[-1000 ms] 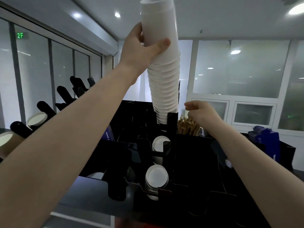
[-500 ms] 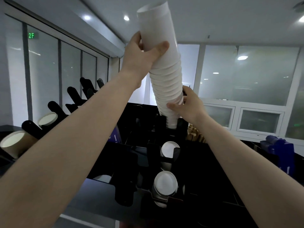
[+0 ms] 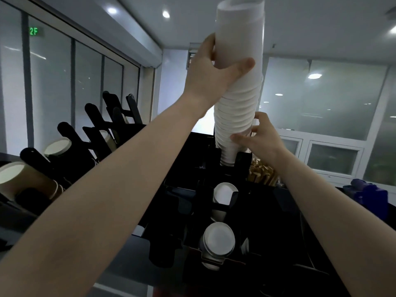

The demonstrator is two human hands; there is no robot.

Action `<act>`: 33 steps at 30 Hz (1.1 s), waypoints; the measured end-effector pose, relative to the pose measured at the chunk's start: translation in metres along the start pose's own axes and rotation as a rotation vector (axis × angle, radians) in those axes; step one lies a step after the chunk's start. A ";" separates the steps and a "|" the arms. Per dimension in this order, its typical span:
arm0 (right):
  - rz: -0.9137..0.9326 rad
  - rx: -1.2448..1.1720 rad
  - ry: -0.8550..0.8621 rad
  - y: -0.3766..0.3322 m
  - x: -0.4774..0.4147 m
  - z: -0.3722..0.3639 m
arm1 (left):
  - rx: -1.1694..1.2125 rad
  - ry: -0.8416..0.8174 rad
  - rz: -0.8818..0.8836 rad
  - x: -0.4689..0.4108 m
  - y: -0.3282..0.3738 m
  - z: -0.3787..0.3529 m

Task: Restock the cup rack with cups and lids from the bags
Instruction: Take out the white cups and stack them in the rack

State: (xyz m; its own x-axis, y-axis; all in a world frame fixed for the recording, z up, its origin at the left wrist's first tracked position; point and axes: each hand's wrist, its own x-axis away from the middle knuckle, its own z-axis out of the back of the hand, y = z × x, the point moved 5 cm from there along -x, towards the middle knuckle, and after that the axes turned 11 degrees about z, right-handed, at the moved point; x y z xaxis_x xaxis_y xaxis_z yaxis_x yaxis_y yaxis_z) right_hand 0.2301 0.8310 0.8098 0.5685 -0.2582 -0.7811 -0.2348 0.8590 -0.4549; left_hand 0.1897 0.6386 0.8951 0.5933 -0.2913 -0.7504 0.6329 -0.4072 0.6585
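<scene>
Above a black cup rack [image 3: 214, 211] in a glass-walled office pantry, a tall stack of white paper cups [image 3: 237, 88] is held almost upright, its narrow lower end set into the rack's rearmost slot. The upper part of the stack is gripped by the left hand [image 3: 216, 76], thumb pressed across the front and fingers wrapped behind. Lower down, just above the slot, the stack is pinched by the right hand [image 3: 260, 138], thumb on the near side and fingers curled round the far side; both hands are closed on the cups. In the rack's two nearer slots, white cups [image 3: 224, 191] and a further white stack [image 3: 218, 237] are seen lying with their mouths toward the camera. Just right of the rear slot, a bundle of wooden stirrers [image 3: 262, 174] is visible. To the left, a second angled rack [image 3: 90, 136] with long black arms is loaded with brown cups [image 3: 19, 181], white inside. A blue object [image 3: 368, 198] at far right is too dim to identify. A green "2F" sign [image 3: 33, 31] is lit on the upper left wall.
</scene>
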 end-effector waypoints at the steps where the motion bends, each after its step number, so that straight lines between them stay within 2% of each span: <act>1: 0.006 0.005 0.003 -0.001 0.000 0.002 | -0.002 -0.007 -0.004 0.000 0.003 0.000; 8: 0.034 -0.009 -0.016 -0.008 0.002 0.018 | -0.020 -0.020 -0.093 -0.001 0.025 -0.019; 15: 0.048 -0.099 0.054 -0.025 -0.004 0.021 | -0.088 -0.017 -0.203 -0.006 0.056 -0.033; 29: -0.084 0.087 -0.102 0.024 0.004 -0.005 | -0.021 -0.067 0.072 -0.008 -0.027 -0.027; 33: -0.085 0.052 -0.124 0.033 0.007 -0.013 | 0.010 -0.070 0.104 -0.003 -0.052 -0.024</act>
State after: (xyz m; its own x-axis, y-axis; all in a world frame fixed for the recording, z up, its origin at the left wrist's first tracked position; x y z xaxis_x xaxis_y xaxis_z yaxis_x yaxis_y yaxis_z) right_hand 0.2154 0.8521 0.7837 0.6781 -0.2772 -0.6807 -0.1424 0.8590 -0.4917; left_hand 0.1665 0.6815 0.8647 0.6192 -0.3925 -0.6801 0.5643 -0.3799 0.7330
